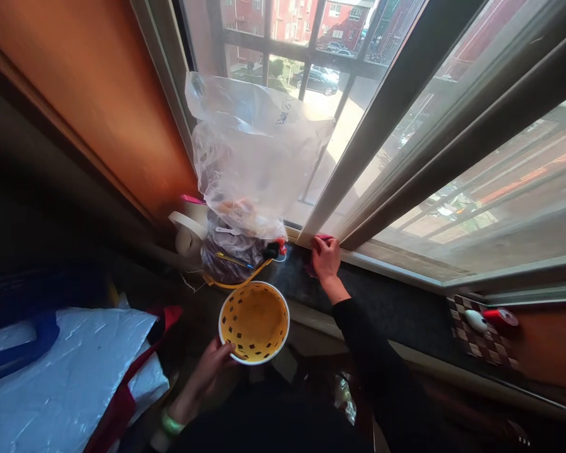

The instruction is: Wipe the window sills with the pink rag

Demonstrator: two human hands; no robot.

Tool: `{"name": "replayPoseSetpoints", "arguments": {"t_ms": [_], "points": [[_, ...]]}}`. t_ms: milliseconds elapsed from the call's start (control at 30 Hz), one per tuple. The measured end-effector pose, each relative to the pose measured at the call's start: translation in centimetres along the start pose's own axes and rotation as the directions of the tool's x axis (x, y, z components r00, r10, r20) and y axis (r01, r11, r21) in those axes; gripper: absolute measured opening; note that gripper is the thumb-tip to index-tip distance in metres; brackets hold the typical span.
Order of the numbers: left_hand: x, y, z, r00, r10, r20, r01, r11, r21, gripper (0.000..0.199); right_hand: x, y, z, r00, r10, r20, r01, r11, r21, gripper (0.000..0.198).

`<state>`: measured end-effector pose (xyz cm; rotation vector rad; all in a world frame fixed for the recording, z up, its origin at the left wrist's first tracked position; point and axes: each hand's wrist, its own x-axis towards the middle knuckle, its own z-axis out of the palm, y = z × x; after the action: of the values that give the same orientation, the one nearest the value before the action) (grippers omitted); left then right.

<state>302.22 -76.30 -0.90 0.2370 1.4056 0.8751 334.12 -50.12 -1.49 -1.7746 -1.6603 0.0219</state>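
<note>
A yellow basket (255, 318) is pinched at its rim by the left hand (212, 366). To the basket's upper right, a red cloth (325, 237) is clasped under the right hand's (327, 259) bent fingers; beyond the basket, a clear plastic bag (264, 141) is seen.

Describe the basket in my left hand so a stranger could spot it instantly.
Start at the window, then drop to the dark sill below. On the near side, your left hand holds a round basket by its white rim. It is yellow inside with dark diamonds, unlike the pale plastic bag beyond.
</note>
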Motion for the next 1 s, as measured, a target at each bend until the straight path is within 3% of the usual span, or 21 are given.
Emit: {"name": "replayPoseSetpoints", "arguments": {"t_ms": [100, 233, 367, 533, 600, 700, 800, 867, 933, 1000], "points": [[-0.1, 0.3, 0.2, 1.0, -0.022, -0.021, 0.023, 1.0, 0.005, 0.039, -0.3, -0.1, 0.1, 1.0, -0.008, -0.012, 0.008, 1.0, -0.005, 0.034], [-0.5, 1.3, 0.4, 0.999, -0.037, -0.008, 0.037, 0.999, 0.028, 0.036, -1.4, 1.3, -1.6, 0.993, -0.112, 0.046, 0.107, 0.99, 0.097, 0.024], [-0.4, 1.8, 0.2, 1.0, -0.026, 0.007, 0.025, 0.998, 0.056, 0.036, -2.9, 1.3, -1.0, 0.996, -0.047, -0.076, 0.057, 0.987, 0.149, 0.027], [0.2, 1.7, -0.4, 0.998, -0.058, 0.006, 0.058, 0.995, 0.083, 0.037, -1.8, 0.3, 1.9, 0.971, -0.195, 0.14, 0.196, 0.981, 0.01, 0.026], [0.2, 2.1, -0.4, 0.998, -0.065, 0.002, 0.064, 0.993, 0.099, 0.036, -1.3, 1.5, 1.7, 0.973, -0.155, 0.168, 0.17, 0.982, -0.077, 0.02], [-0.3, 2.7, 0.1, 0.998, -0.063, -0.027, 0.066, 0.991, 0.118, 0.035, -2.0, 5.4, -0.7, 0.993, -0.064, 0.099, 0.076, 0.989, -0.129, 0.019], [-0.7, 3.0, 0.7, 0.997, -0.065, -0.044, 0.07, 0.991, 0.114, 0.037, -3.6, 10.4, -4.6, 0.987, 0.16, -0.017, -0.161, 0.978, -0.131, 0.023], [-0.7, 2.8, 0.8, 0.997, -0.07, -0.036, 0.074, 0.992, 0.103, 0.041, -4.3, 13.4, -6.9, 0.92, 0.371, -0.125, -0.384, 0.917, -0.104, 0.023], [-0.5, 2.5, 0.7, 0.997, -0.071, -0.026, 0.073, 0.993, 0.093, 0.048, -4.3, 15.3, -8.5, 0.782, 0.564, -0.263, -0.59, 0.807, -0.023, 0.023], [-0.3, 2.2, 0.5, 0.998, -0.063, -0.026, 0.065, 0.994, 0.091, 0.054, -3.9, 15.5, -8.6, 0.635, 0.68, -0.367, -0.712, 0.699, 0.063, 0.024]]}}
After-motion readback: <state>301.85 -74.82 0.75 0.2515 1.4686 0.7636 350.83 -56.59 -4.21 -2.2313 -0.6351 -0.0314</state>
